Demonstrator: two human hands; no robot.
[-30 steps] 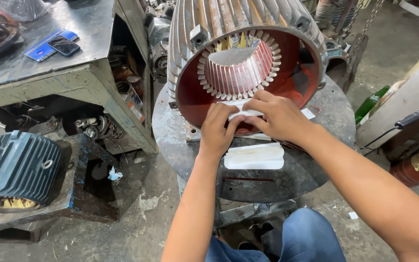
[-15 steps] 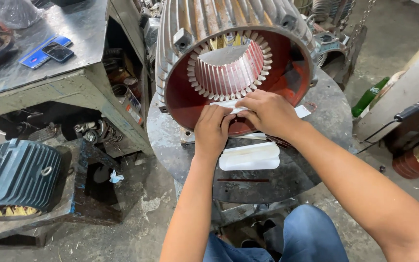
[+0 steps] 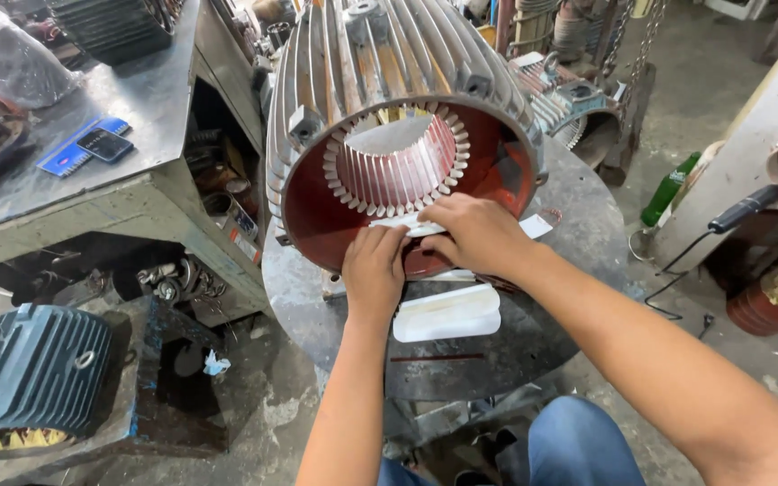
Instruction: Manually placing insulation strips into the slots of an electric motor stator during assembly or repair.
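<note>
White insulation paper strip (image 3: 411, 225) sits pinched between left hand (image 3: 374, 270) and right hand (image 3: 474, 236) at the lower slots of the finned stator housing (image 3: 398, 135) (more strips (image 3: 447, 312) lie on the round table (image 3: 578, 207)), apparently mid-insertion, which calls for careful alignment with one slot.

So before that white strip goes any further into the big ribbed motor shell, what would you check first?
1. Both hands on the white paper strip: ok; the left hand and the right hand both pinch it at the lower rim.
2. Strip lined up with a slot in the ring of pale slotted teeth: cannot tell; the fingers cover its end.
3. Grey ribbed metal motor shell resting steady on the round metal table: ok, it lies on its side on the top.
4. More strips at hand: ok; a stack of folded white paper lies just below the hands.
5. Slots free of wire: ok where visible.
</note>
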